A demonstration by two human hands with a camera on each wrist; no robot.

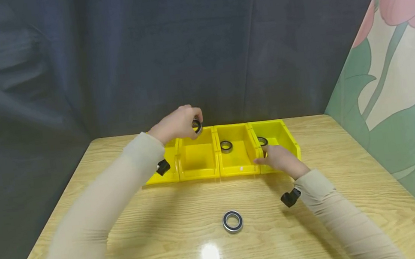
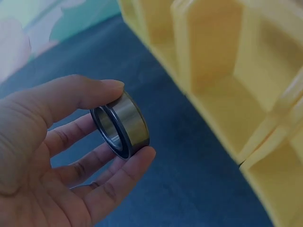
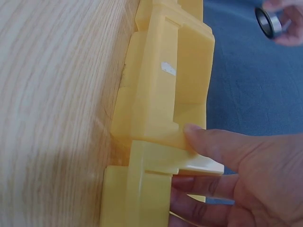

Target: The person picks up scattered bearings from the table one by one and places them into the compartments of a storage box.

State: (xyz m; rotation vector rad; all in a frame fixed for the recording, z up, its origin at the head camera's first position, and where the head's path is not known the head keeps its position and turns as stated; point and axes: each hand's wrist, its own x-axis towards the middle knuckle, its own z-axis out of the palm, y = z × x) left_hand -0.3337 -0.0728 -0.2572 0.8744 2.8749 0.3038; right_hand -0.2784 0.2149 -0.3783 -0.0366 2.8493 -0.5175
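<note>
My left hand [image 1: 179,123] is raised above the row of yellow bins. Its thumb and fingers pinch a metal bearing [image 2: 125,125] with a dark seal, held on edge in the air. At the right end of the row, my right hand [image 1: 283,160] straddles the wall between two bins. In the right wrist view its thumb lies on one side of the wall and the curled fingers reach into the end yellow bin [image 3: 151,189]. A bearing [image 1: 262,141] lies in that bin just beyond the fingers, partly hidden. Another bearing [image 1: 226,146] lies in the adjacent bin.
One more bearing [image 1: 232,222] lies flat on the wooden table [image 1: 159,239], in front of the bins. A dark curtain [image 1: 190,54] hangs behind the table, and a flower-patterned panel [image 1: 399,80] stands along the right side.
</note>
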